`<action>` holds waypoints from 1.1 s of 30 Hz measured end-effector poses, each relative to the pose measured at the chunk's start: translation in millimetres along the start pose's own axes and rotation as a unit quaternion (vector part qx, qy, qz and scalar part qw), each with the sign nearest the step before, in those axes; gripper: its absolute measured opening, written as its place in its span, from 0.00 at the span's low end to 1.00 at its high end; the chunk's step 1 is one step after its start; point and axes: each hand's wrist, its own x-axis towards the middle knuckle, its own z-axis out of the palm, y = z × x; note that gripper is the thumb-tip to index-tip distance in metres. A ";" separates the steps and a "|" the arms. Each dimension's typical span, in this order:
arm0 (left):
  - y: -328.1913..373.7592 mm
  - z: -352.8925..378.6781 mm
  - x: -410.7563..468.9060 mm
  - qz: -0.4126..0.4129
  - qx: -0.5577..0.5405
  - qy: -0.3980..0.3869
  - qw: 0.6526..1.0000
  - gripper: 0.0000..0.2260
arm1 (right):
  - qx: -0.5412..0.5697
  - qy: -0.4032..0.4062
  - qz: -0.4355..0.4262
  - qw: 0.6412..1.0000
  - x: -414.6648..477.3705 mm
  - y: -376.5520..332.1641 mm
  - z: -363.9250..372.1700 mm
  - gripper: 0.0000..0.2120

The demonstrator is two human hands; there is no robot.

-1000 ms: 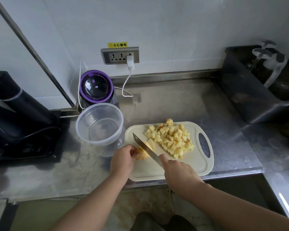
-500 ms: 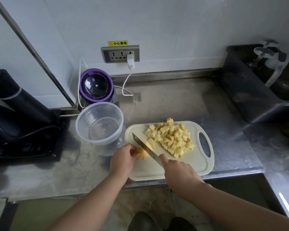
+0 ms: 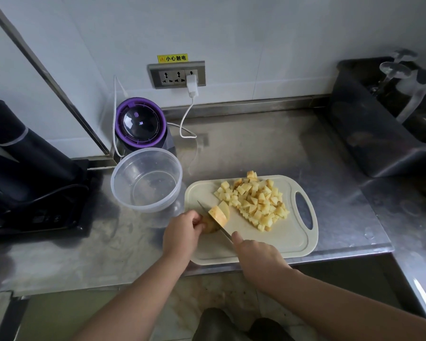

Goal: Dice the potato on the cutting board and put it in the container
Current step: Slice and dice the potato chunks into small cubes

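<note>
A cream cutting board [image 3: 280, 239] lies on the steel counter near its front edge. A heap of diced potato [image 3: 255, 199] covers the board's upper middle. At the board's left end my left hand [image 3: 181, 232] pins the remaining potato piece [image 3: 218, 216]. My right hand [image 3: 256, 259] grips a knife [image 3: 217, 221] whose blade is down in that piece, with slices leaning to the blade's right. An empty clear round container [image 3: 146, 179] stands just left of the board.
A purple-rimmed appliance [image 3: 140, 125] sits behind the container, its white cable running to a wall socket [image 3: 177, 75]. A black appliance [image 3: 22, 173] fills the left side. A dark bin [image 3: 384, 119] stands at the right. The counter's front edge runs just below the board.
The knife blade has come down through the potato piece, and a cut slice now leans away to its right. Both hands stay in place.
</note>
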 end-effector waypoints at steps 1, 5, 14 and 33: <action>0.1 -0.6 -0.4 0.000 -0.002 -0.001 1.000 0.05 | 0.004 0.001 0.002 1.000 -0.9 0.4 -0.9 0.27; 1.5 -2.3 -1.6 -0.006 -0.016 -0.007 1.000 0.06 | 0.041 0.020 0.012 0.999 -9.1 3.7 -9.2 0.25; -0.1 2.0 -3.3 -0.034 -0.063 0.006 0.997 0.08 | 0.020 0.056 -0.001 0.998 -20.7 -1.4 -16.0 0.24; -4.4 5.5 -1.4 -0.020 -0.039 0.012 0.999 0.05 | -0.001 0.045 -0.003 0.999 -17.2 -3.7 -14.3 0.26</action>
